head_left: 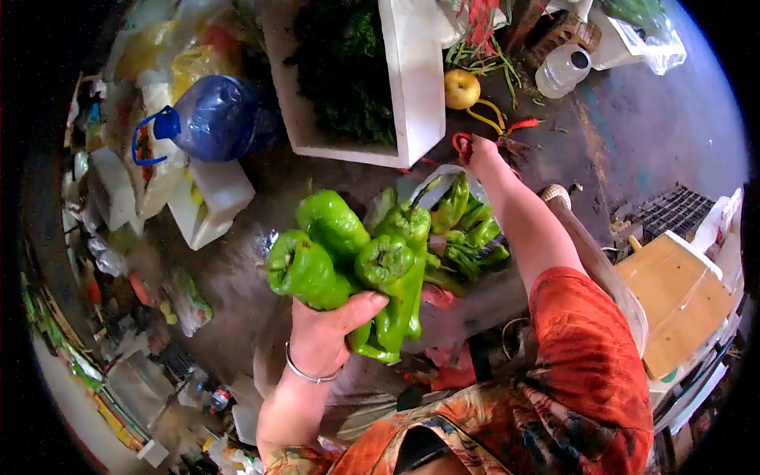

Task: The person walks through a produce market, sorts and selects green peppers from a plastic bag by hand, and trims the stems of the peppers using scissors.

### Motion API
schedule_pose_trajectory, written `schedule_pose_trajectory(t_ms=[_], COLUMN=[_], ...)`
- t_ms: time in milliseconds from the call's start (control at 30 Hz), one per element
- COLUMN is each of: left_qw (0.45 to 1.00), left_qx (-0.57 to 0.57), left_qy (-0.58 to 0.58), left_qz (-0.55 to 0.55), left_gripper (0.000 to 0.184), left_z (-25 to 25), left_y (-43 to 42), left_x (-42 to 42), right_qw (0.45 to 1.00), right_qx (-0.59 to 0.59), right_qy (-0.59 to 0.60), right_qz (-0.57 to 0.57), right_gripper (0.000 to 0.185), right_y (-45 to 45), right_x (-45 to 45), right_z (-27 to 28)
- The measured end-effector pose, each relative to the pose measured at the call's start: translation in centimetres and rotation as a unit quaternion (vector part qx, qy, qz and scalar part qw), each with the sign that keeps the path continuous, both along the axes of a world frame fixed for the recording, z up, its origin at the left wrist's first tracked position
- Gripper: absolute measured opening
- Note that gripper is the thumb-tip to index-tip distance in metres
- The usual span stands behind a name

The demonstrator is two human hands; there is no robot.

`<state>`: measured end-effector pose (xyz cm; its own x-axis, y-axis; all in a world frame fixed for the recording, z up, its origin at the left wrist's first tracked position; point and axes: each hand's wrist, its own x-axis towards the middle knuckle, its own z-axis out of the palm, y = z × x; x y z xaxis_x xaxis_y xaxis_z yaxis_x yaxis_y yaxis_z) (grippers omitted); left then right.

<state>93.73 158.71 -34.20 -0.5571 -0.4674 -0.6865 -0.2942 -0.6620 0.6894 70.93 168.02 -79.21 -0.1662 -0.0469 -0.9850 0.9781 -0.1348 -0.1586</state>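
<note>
My left hand (321, 336), with a bracelet at the wrist, is closed round several large green peppers (340, 229), its thumb pressed across them. They are held up in front of my body. My right arm stretches forward, and my right hand (479, 150) is closed at a red looped thing (461, 144), whose kind I cannot make out. Below and behind the held peppers, more green peppers (475, 229) lie in a clear plastic bag (451, 171) on the floor, partly hidden by the ones I hold.
A white foam box (419, 87) of dark leafy greens (340, 71) stands ahead. Left of it lies a big blue water jug (210, 119). A yellow round fruit (461, 89), green beans and a clear bottle (562, 71) are ahead right. A wooden board (673, 297) is at right.
</note>
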Motion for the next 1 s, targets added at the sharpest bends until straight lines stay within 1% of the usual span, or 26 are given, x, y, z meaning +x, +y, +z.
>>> schedule_pose_trajectory(t_ms=[133, 167, 200, 300, 333, 433, 500, 567, 600, 633, 667, 700, 733, 767, 800, 833, 900, 933, 967, 1000], left_qw=[1.000, 1.000, 1.000, 1.000, 1.000, 0.999, 1.000, 0.999, 0.999, 0.998, 0.996, 0.996, 0.993, 0.988, 0.988, 0.983, 0.971, 0.971, 0.955, 0.951], left_qx=[0.011, 0.019, 0.007, 0.006, 0.006, 0.004, 0.021, 0.016, 0.018, 0.019, 0.010, 0.013, 0.001, -0.012, -0.019, -0.027, -0.009, 0.004, 0.038, 0.029], left_qy=[0.002, 0.003, 0.016, 0.019, 0.020, 0.026, 0.002, 0.032, 0.049, 0.067, 0.088, 0.092, 0.122, 0.153, 0.150, 0.181, 0.238, 0.239, 0.295, 0.307], left_qz=[0.020, 0.023, 0.014, 0.000, 0.000, 0.022, 0.022, 0.014, 0.011, 0.009, -0.004, -0.008, -0.012, -0.014, -0.004, -0.005, -0.003, 0.002, 0.006, 0.014], left_gripper=[0.063, 0.063, 0.063, 0.063, 0.063, 0.060, 0.058, 0.055, 0.054, 0.052, 0.051, 0.050, 0.050, 0.050, 0.050, 0.050, 0.050, 0.049, 0.048, 0.048], left_z=[0.0, 0.0, 0.0, -0.1, 0.0, 0.0, 0.1, 0.4, 0.6, 0.9, 0.8, 1.0, 1.1, 1.1, 1.3, 1.6, 2.1, 2.2, 2.7, 2.3], left_y=[-0.6, -0.7, -0.7, -0.6, -0.6, -0.3, -0.4, -0.5, -0.5, -0.5, -0.7, 0.2, 0.3, 0.4, 0.4, 0.4, -0.4, -1.1, -1.2, -1.7], left_x=[0.5, 0.7, 0.7, 1.2, 1.3, 1.4, 1.8, 1.7, 1.7, 1.7, 2.2, 2.1, 2.1, 2.1, 2.3, 2.2, 2.5, 2.8, 2.8, 2.9], right_qw=[0.998, 0.997, 0.994, 0.997, 0.991, 0.985, 0.986, 0.991, 0.988, 0.990, 0.983, 0.971, 0.957, 0.942, 0.928, 0.913, 0.882, 0.863, 0.844, 0.824], right_qx=[-0.002, -0.003, 0.033, 0.000, 0.021, 0.045, 0.028, 0.045, 0.047, 0.045, 0.025, 0.002, -0.033, -0.068, -0.082, -0.094, -0.149, -0.144, -0.140, -0.178], right_qy=[0.007, 0.011, -0.028, 0.008, 0.013, 0.043, 0.074, 0.073, 0.114, 0.132, 0.184, 0.236, 0.279, 0.310, 0.340, 0.369, 0.409, 0.439, 0.467, 0.486], right_qz=[-0.061, -0.075, -0.096, -0.083, -0.133, -0.164, -0.147, -0.102, -0.090, -0.037, 0.003, 0.042, 0.070, 0.107, 0.126, 0.146, 0.180, 0.204, 0.225, 0.231], right_gripper=[0.026, 0.028, 0.031, 0.028, 0.025, 0.021, 0.022, 0.023, 0.028, 0.024, 0.022, 0.020, 0.018, 0.018, 0.017, 0.016, 0.013, 0.014, 0.015, 0.016], right_y=[-0.1, 0.0, 0.2, 0.2, 0.1, 0.9, 1.2, 1.6, 2.0, 2.3, 2.7, 3.8, 4.1, 4.7, 5.0, 5.2, 5.7, 5.7, 5.8, 6.2], right_x=[0.4, 0.2, -0.2, 0.1, 0.2, 1.4, 2.3, 2.4, 2.7, 3.4, 4.0, 4.6, 5.5, 6.0, 6.6, 7.1, 7.5, 7.6, 7.8, 7.9], right_z=[4.2, 4.6, 0.7, 1.6, 1.4, 1.8, 3.4, 4.4, 3.7, 5.2, 6.7, 8.0, 12.2, 14.4, 16.5, 18.3, 20.7, 22.7, 24.5, 25.4])
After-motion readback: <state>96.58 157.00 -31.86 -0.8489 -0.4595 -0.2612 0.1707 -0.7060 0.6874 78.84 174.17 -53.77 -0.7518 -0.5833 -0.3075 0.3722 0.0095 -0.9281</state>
